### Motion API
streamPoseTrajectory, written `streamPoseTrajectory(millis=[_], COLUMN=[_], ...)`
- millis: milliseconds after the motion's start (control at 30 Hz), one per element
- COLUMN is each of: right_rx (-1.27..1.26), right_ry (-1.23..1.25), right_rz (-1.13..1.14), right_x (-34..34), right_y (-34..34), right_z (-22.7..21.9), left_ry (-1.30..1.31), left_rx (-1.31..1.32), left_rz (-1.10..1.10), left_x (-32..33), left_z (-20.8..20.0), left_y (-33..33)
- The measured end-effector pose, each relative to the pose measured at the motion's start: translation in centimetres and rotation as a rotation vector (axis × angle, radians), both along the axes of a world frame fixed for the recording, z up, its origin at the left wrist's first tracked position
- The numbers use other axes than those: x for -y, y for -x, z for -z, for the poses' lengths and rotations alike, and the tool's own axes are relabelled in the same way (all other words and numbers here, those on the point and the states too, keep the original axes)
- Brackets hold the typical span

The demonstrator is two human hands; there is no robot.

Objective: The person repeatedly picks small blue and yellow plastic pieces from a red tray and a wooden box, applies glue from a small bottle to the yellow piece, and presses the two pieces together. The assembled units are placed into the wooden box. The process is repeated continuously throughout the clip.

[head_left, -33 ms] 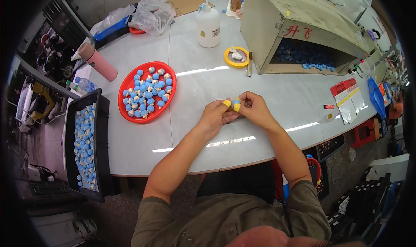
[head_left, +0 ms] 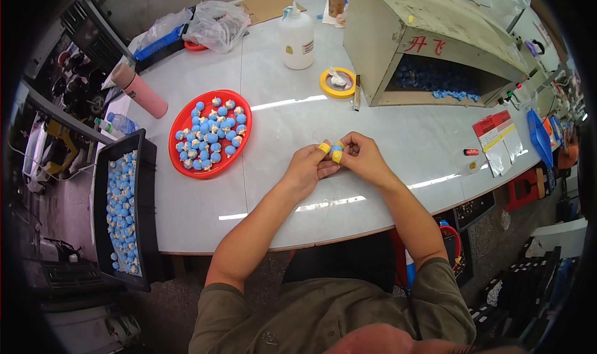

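Above the middle of the table, my left hand [head_left: 303,170] and my right hand [head_left: 365,160] meet at the fingertips. Pinched between them is a small blue piece [head_left: 337,147], mostly covered by fingers, so its full shape is hidden. Yellow wraps sit on both thumbs. To the left of my hands stands a round red tray [head_left: 205,174], bearing many small blue balls [head_left: 214,137] with cream-coloured parts. A black bin [head_left: 151,198] at the table's left edge holds many more of these blue-and-cream pieces.
A white squeeze bottle [head_left: 298,40], a yellow tape roll [head_left: 337,93] and a dark pen-like stick [head_left: 357,93] stand or lie farther back. An open-fronted box [head_left: 385,49] with blue pieces inside occupies the back right. A pink flask [head_left: 144,93] is behind the tray.
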State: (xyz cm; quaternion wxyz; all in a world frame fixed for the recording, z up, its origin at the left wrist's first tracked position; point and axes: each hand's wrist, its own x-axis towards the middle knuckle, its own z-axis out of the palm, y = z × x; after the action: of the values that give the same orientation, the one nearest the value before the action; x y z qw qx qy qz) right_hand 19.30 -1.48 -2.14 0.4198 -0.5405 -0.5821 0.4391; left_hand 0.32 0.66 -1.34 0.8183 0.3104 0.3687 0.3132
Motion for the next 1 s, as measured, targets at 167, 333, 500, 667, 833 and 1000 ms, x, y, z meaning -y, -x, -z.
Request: streamPoseTrajectory(millis=[167, 333, 500, 667, 833, 1000], right_rx=[-0.133, -0.115, -0.069, -0.065, -0.069, 0.031], right_ry=[0.116, 0.049, -0.027, -0.054, -0.051, -0.163], right_rz=[0.059, 0.157, 0.241, 0.252, 0.282, 0.296], right_x=[0.5, 0.4, 1.1, 1.0, 1.8, 1.4], right_y=[1.3, 2.5, 3.4, 3.4, 3.5, 4.0], right_z=[-1.5, 0.6, 1.0, 1.8, 0.7, 0.7], left_ry=[-0.048, -0.131, -0.154, -0.144, -0.186, -0.181], left_rx=[-0.043, -0.078, -0.047, -0.036, -0.042, -0.055], left_rz=[-0.071, -0.102, -0.121, -0.106, -0.117, -0.099], left_x=[0.2, 0.4, 0.7, 0.6, 0.9, 0.5], left_z=[-0.5, -0.4, 0.4, 0.7, 0.7, 1.6], left_y=[0.0, -0.4, -0.7, -0.8, -1.2, -0.5])
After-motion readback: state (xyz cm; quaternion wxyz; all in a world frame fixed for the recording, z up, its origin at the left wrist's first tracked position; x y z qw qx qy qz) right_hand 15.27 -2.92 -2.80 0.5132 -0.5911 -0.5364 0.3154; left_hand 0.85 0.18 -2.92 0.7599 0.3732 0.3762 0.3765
